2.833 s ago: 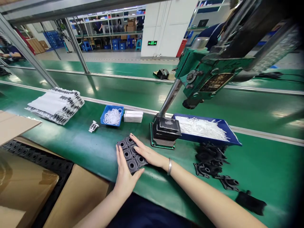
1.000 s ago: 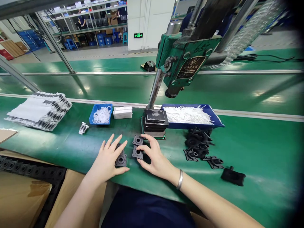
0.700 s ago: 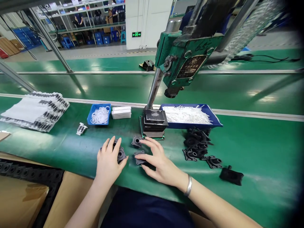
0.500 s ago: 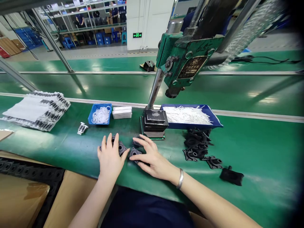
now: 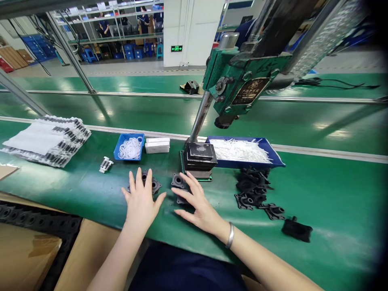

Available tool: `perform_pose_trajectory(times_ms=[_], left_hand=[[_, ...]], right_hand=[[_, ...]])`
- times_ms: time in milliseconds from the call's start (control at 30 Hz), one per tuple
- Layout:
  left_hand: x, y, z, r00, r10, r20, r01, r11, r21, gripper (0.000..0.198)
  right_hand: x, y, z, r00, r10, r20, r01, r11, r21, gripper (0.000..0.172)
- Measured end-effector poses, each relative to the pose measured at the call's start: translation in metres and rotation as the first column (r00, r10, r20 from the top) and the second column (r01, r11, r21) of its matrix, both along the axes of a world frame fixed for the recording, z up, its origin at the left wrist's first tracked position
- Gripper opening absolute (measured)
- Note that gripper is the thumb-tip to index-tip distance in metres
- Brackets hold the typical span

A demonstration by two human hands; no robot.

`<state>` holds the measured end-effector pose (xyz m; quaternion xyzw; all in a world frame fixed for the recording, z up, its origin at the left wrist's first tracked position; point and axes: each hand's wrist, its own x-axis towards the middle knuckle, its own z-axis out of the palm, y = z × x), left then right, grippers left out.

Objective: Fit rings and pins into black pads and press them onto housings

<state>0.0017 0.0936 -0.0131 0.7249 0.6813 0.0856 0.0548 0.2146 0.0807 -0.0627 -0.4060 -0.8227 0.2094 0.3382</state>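
Note:
Both hands rest low over the green bench with fingers spread. Under the fingers of my left hand (image 5: 142,204) lies a small group of black flanged parts (image 5: 155,185), partly covered. My right hand (image 5: 198,204) is over a second pair: one black square flange with a round hole (image 5: 178,180) shows beyond the fingertips, and another black flange (image 5: 181,199) is half hidden beneath the fingers. Whether the fingertips touch these parts I cannot tell. A strip of bare bench separates the two groups.
A green hand press (image 5: 239,85) stands behind on its black base block (image 5: 200,155). Around it are a blue tray of white strips (image 5: 279,161), a blue bin of white rings (image 5: 115,154), white blocks (image 5: 157,145), a pile of black parts (image 5: 253,188) and stacked white sheets (image 5: 33,139).
My right hand has moved slightly right with the black flanges beneath it, and its fingers have spread. My left thumb has lifted away from its group. The view has shifted a little.

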Motion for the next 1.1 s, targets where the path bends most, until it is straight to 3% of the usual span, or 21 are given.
perform_pose_trajectory(times_ms=[133,233,367,500,700,833,967,1100], left_hand=[[-0.045,0.005,0.014,0.973,-0.207,0.103,0.217,0.971,-0.1,0.101],[-0.078,0.02,0.017,0.919,-0.361,0.161,0.385,0.909,-0.16,0.12],[-0.092,0.036,0.012,0.865,-0.415,0.281,0.478,0.851,-0.217,0.123],[-0.079,0.034,0.003,0.83,-0.386,0.402,0.501,0.832,-0.237,0.111],[-0.046,0.009,-0.015,0.826,-0.295,0.481,0.409,0.9,-0.15,0.1],[-0.019,-0.017,-0.027,0.808,-0.237,0.54,0.336,0.937,-0.091,0.095],[0.009,-0.04,-0.032,0.757,-0.246,0.605,0.362,0.929,-0.075,0.094],[0.02,-0.037,-0.026,0.743,-0.258,0.617,0.42,0.898,-0.129,0.107]], right_hand=[[0.003,0.012,0.003,0.999,0.022,0.035,-0.02,0.998,-0.064,0.092],[0.001,0.022,0.007,0.992,0.074,0.106,-0.07,0.996,-0.047,0.091],[-0.01,0.024,0.011,0.986,0.093,0.14,-0.094,0.996,0.005,0.08],[-0.027,0.013,0.01,0.993,0.054,0.103,-0.056,0.998,0.008,0.084],[-0.031,0.013,0.006,0.996,0.083,0.015,-0.083,0.997,-0.002,0.085],[-0.007,0.013,0.006,0.99,0.136,0.028,-0.135,0.99,-0.03,0.086],[0.028,0.004,0.007,0.988,0.148,0.051,-0.143,0.986,-0.085,0.089],[0.057,-0.004,0.007,0.991,0.118,0.065,-0.111,0.989,-0.1,0.096]])
